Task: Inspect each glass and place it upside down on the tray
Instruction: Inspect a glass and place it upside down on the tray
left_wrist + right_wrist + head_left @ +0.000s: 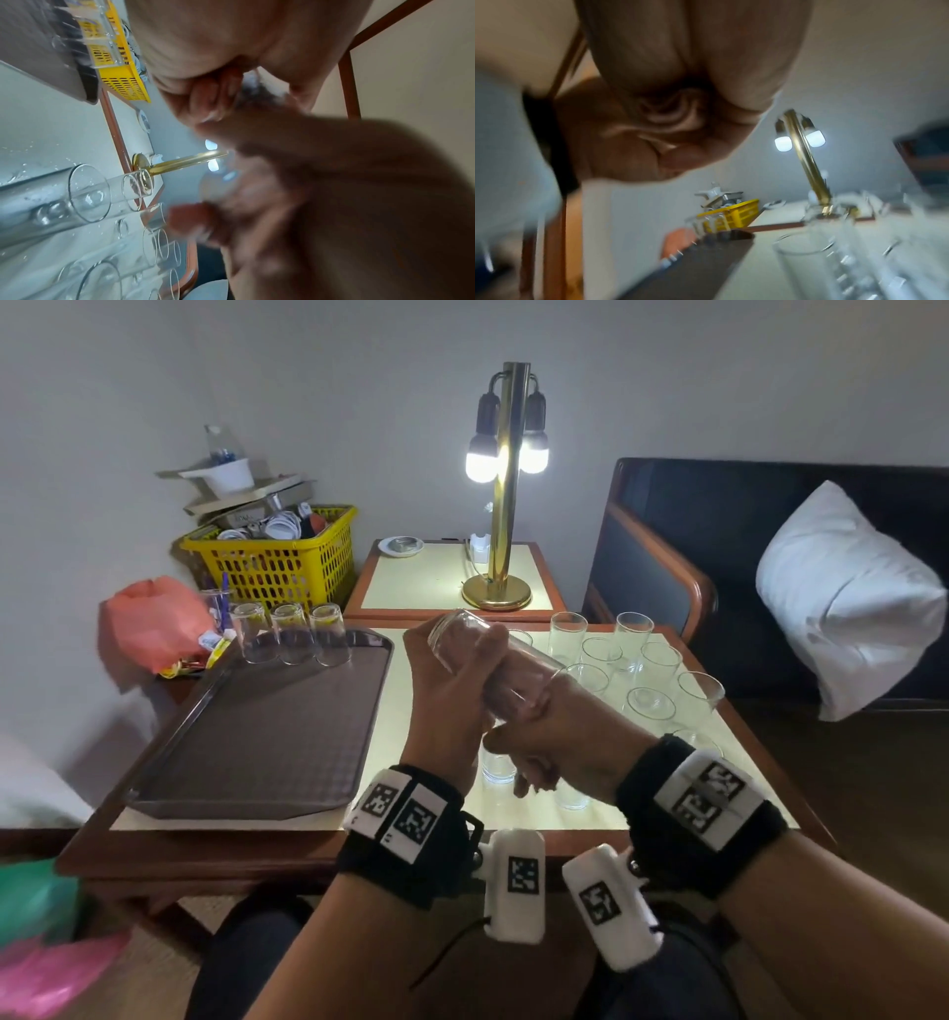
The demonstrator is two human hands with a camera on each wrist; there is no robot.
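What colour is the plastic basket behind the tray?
Yellow: the slotted plastic basket sits behind the dark brown tray, clearest in the head view.

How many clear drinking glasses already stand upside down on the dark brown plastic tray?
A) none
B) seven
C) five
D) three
D: the head view shows three clear drinking glasses standing mouth-down in a row along the far edge of the dark brown plastic tray, the rest of it bare.

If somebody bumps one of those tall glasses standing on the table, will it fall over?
Probably: each upright glass looks tall and narrow, so it may tip. They stand close together, so one might knock others. On its round side it would likely roll.
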